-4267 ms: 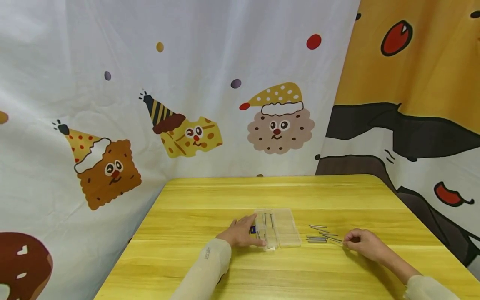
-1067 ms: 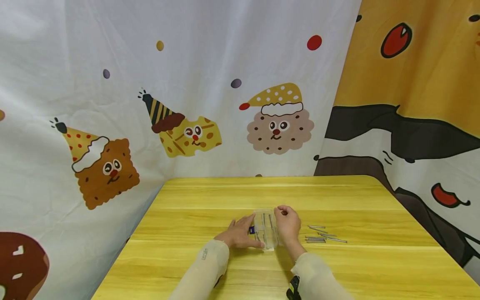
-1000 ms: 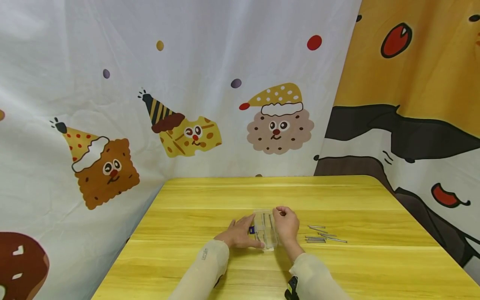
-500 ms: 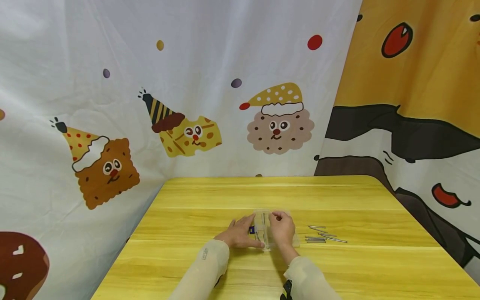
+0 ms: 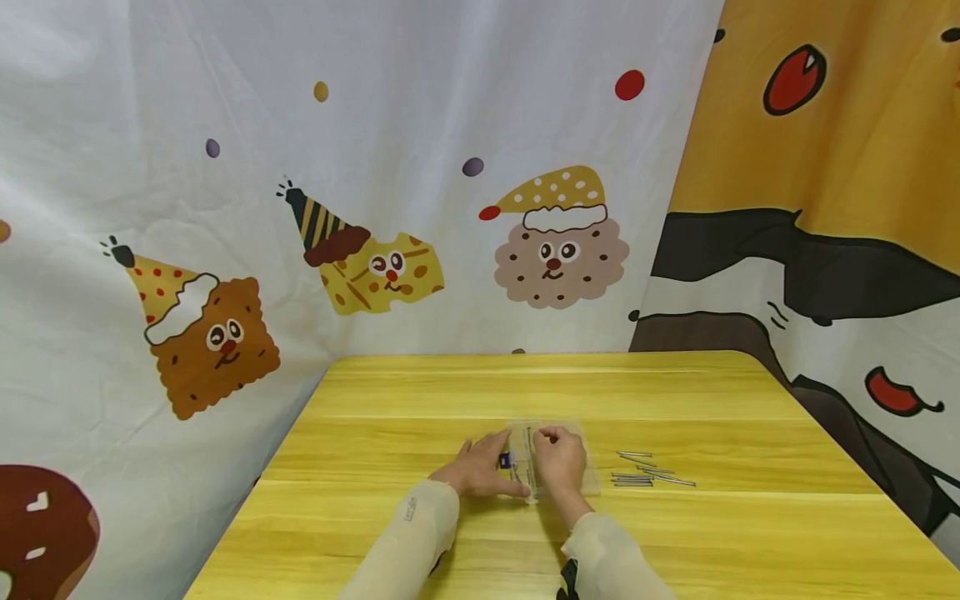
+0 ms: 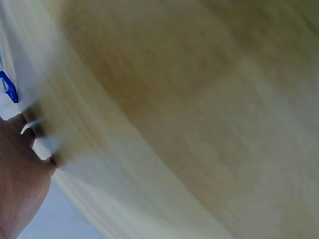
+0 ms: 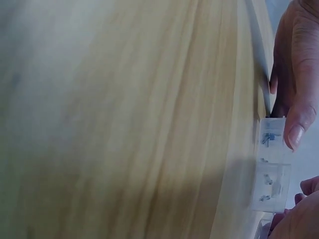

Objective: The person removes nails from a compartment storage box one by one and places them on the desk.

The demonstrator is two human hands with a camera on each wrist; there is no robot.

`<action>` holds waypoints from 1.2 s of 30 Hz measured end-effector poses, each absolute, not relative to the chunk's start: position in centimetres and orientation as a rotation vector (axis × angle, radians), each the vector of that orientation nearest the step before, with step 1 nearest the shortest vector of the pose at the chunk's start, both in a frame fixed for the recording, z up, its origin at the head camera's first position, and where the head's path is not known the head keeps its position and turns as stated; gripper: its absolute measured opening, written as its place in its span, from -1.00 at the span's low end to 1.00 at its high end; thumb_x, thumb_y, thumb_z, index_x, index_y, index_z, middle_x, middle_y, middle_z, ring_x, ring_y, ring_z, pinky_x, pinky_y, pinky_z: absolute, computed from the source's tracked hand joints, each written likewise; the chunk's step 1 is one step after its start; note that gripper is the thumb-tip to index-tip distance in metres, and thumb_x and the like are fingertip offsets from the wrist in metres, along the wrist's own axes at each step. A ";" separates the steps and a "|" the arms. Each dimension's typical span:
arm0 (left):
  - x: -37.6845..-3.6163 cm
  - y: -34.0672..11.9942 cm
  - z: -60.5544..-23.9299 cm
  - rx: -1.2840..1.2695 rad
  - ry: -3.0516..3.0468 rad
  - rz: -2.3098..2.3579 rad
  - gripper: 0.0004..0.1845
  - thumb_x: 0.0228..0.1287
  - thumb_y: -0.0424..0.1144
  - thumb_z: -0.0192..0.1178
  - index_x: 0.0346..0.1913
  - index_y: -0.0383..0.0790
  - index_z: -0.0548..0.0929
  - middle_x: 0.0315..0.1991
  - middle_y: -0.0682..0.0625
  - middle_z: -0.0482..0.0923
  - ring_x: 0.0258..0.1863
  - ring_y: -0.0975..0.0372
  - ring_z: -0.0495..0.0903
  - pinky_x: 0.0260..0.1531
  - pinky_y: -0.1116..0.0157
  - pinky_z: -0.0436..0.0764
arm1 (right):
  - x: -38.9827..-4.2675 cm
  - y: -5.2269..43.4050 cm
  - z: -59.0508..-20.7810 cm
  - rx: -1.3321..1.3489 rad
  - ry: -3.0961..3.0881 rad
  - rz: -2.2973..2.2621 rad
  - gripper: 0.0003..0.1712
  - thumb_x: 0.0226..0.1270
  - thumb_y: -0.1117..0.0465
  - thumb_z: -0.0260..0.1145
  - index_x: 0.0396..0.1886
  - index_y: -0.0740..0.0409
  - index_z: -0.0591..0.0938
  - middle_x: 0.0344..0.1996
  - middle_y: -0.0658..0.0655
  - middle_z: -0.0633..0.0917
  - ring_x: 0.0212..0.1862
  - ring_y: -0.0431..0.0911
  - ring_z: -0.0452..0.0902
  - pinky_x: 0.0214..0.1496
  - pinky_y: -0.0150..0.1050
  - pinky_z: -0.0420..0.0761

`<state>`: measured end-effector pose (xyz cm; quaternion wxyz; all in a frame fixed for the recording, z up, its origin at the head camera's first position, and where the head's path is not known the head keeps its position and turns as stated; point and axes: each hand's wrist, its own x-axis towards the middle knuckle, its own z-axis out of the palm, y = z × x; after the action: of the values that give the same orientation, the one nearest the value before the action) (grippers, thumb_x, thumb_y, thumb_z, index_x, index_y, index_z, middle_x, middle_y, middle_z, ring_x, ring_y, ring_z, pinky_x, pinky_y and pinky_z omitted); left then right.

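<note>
A clear plastic box lies open on the yellow table, with thin metal pins in its left half. My left hand holds the box's left side; its thumb lies against the box in the right wrist view. Over the left half hovers my right hand, fingers curled and tips pinched on what looks like a thin metal pin. Only the heel of the left hand and a blue label show in the left wrist view.
Several loose metal pins lie on the table right of the box. Printed curtains hang close behind the table and to its right. The table's near edge runs just below my sleeves.
My right hand came from the loose pins to the box and has slid left over its left half. The left hand has stayed on the box.
</note>
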<state>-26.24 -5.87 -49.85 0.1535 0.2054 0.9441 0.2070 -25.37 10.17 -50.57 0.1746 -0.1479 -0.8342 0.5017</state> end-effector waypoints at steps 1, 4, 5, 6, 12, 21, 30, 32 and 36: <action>-26.2 -5.9 -49.9 0.587 2.706 0.591 0.22 0.05 0.44 0.28 0.62 -0.03 -0.07 0.56 -0.05 0.04 0.53 0.06 0.03 0.49 -0.05 -0.13 | -25.4 10.2 -50.6 -0.421 -2.369 1.415 -0.82 0.29 0.22 0.33 -0.27 0.25 0.77 -0.30 0.20 0.68 -0.25 0.08 0.58 -0.20 0.00 0.54; -26.2 -5.9 -49.9 0.586 2.707 0.585 0.21 0.05 0.45 0.28 0.62 -0.02 -0.08 0.56 -0.05 0.05 0.53 0.07 0.03 0.49 -0.04 -0.13 | -25.4 10.1 -50.7 -0.426 -2.382 1.405 -0.81 0.29 0.21 0.34 -0.26 0.23 0.78 -0.25 0.22 0.69 -0.20 0.10 0.59 -0.15 0.04 0.56; -26.2 -5.9 -49.9 0.586 2.708 0.582 0.21 0.05 0.45 0.27 0.62 -0.01 -0.08 0.56 -0.05 0.05 0.53 0.07 0.03 0.49 -0.04 -0.12 | -25.4 10.1 -50.8 -0.425 -2.387 1.401 -0.81 0.30 0.21 0.34 -0.25 0.24 0.78 -0.24 0.23 0.69 -0.19 0.11 0.60 -0.14 0.06 0.56; -26.2 -5.9 -50.0 0.587 2.709 0.578 0.21 0.05 0.46 0.27 0.62 -0.01 -0.08 0.56 -0.04 0.04 0.53 0.07 0.03 0.49 -0.04 -0.13 | -25.4 10.1 -50.8 -0.428 -2.392 1.398 -0.81 0.30 0.21 0.34 -0.24 0.23 0.78 -0.22 0.24 0.70 -0.17 0.12 0.60 -0.11 0.06 0.56; -26.3 -5.9 -50.0 0.588 2.707 0.579 0.22 0.05 0.46 0.26 0.62 -0.02 -0.10 0.56 -0.04 0.03 0.53 0.08 0.02 0.49 -0.03 -0.14 | -25.3 9.9 -51.1 -0.432 -2.412 1.360 -0.81 0.28 0.23 0.35 -0.24 0.25 0.78 -0.22 0.28 0.68 -0.16 0.15 0.60 -0.12 0.10 0.57; -26.2 -5.9 -49.9 0.593 2.710 0.591 0.22 0.04 0.45 0.28 0.62 -0.05 -0.08 0.56 -0.05 0.05 0.53 0.07 0.03 0.49 -0.04 -0.14 | -25.2 9.7 -51.8 -0.400 -2.404 1.275 -0.83 0.19 0.30 0.36 -0.27 0.27 0.78 -0.27 0.29 0.65 -0.23 0.17 0.60 -0.14 0.12 0.56; -26.1 -5.8 -49.8 0.598 2.712 0.573 0.22 0.05 0.46 0.26 0.62 -0.04 -0.08 0.56 -0.05 0.05 0.53 0.07 0.03 0.49 -0.04 -0.13 | -25.2 9.8 -52.0 -0.383 -2.392 1.215 -0.88 0.13 0.35 0.40 -0.32 0.26 0.78 -0.32 0.29 0.63 -0.27 0.20 0.59 -0.18 0.12 0.56; -26.1 -5.8 -49.7 0.600 2.714 0.572 0.22 0.05 0.46 0.26 0.62 -0.05 -0.08 0.56 -0.05 0.05 0.53 0.07 0.03 0.49 -0.05 -0.13 | -25.2 9.7 -52.0 -0.384 -2.403 1.210 -0.89 0.15 0.34 0.41 -0.32 0.25 0.78 -0.32 0.29 0.62 -0.28 0.20 0.58 -0.18 0.12 0.57; -26.1 -5.8 -49.7 0.607 2.721 0.566 0.22 0.05 0.45 0.27 0.61 -0.06 -0.07 0.56 -0.06 0.05 0.53 0.06 0.04 0.48 -0.07 -0.12 | -25.2 9.6 -51.9 -0.405 -2.429 1.231 -0.89 0.19 0.31 0.41 -0.30 0.23 0.78 -0.28 0.31 0.59 -0.26 0.21 0.57 -0.20 0.11 0.58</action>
<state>-26.09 -5.76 -49.74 0.1480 0.2112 0.9459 0.1968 -25.19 9.57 -51.91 0.1930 -0.1443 -0.8657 0.4387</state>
